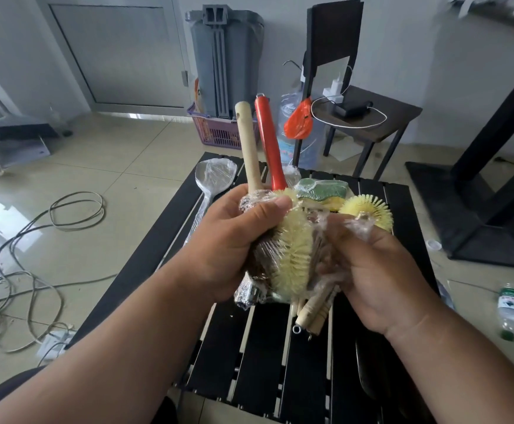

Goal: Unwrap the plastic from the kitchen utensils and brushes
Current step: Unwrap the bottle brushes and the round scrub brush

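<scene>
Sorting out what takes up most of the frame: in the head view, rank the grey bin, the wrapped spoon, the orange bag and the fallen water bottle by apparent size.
1. grey bin
2. wrapped spoon
3. and 4. orange bag and water bottle look alike; unsure, since the bottle lies nearer the camera.

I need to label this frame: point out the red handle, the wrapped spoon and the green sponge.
red handle (268,142), head view, middle of the shaft.
wrapped spoon (215,175), head view, the bowl under plastic.
green sponge (323,188), head view, its green top face.
</scene>
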